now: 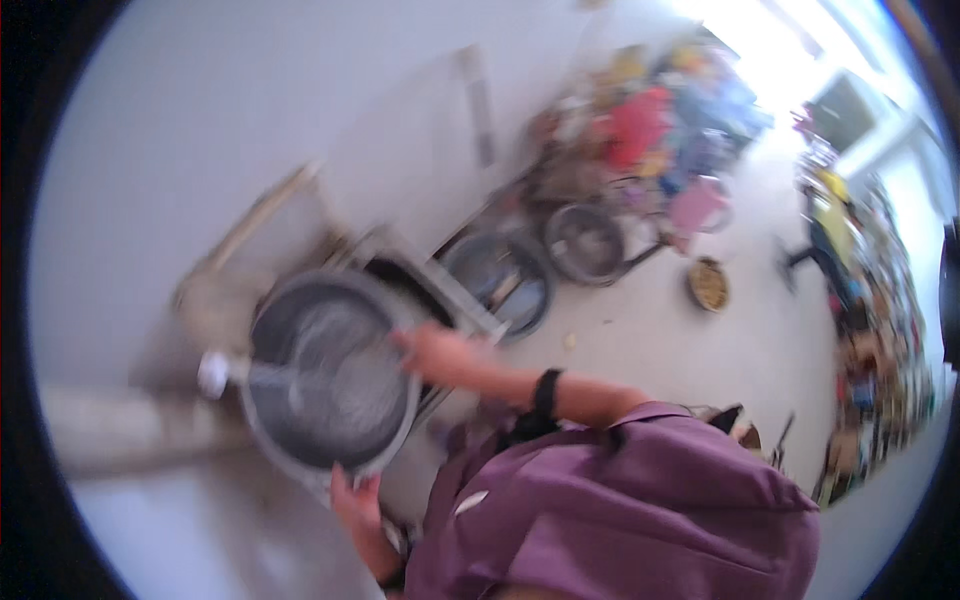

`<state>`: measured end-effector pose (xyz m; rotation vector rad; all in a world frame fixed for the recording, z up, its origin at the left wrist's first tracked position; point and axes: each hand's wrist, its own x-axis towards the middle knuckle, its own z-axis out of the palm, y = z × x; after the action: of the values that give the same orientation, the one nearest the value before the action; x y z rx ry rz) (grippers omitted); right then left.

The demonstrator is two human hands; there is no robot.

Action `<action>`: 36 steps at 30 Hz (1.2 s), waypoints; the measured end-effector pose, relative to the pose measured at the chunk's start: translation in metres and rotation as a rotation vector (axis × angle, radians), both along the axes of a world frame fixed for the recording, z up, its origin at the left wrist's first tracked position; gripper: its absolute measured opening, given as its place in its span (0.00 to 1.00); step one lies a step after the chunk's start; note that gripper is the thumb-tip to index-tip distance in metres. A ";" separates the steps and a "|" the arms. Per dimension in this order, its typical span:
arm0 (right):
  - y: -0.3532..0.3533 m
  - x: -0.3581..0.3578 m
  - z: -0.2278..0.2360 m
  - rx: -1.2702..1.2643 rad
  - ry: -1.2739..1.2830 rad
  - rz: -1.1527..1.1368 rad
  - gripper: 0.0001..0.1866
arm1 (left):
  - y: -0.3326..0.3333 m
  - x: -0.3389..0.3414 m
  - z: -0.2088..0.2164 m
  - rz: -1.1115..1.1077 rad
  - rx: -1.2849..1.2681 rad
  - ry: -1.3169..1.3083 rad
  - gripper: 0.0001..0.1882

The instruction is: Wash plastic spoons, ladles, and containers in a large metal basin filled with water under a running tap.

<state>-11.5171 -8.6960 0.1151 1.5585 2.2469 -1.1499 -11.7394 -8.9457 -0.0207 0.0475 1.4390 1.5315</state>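
A large round grey basin stands by the wall, with water inside. From a white tap at its left, a stream of water runs into it. At the near rim is my left hand, its fingers closed on the edge of the basin. My right hand is at the basin's right rim, its fingertips reaching just over the edge. Motion smears those fingers, so whether they grip the rim is unclear. A dark band circles my right wrist.
Beyond the basin are a metal-edged stand, a dark round tub and a metal pot. A small bowl of yellowish pieces rests on the floor. Colourful goods crowd the back; packed items line the right side.
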 end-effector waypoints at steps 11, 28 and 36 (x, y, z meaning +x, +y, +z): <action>0.011 -0.005 -0.105 -0.396 0.554 -0.421 0.44 | 0.006 0.020 0.033 0.292 -0.048 -0.151 0.11; 0.055 0.066 -0.129 -0.690 0.738 -0.661 0.19 | -0.012 0.010 0.014 0.373 -0.211 -0.069 0.17; 0.062 0.114 -0.090 -0.896 1.454 -0.994 0.32 | -0.016 -0.017 0.002 0.562 -0.134 0.308 0.22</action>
<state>-11.4027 -8.6340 0.0249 1.4172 0.4357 -3.6286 -11.7567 -8.9620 -0.0190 -0.2294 1.9070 1.9321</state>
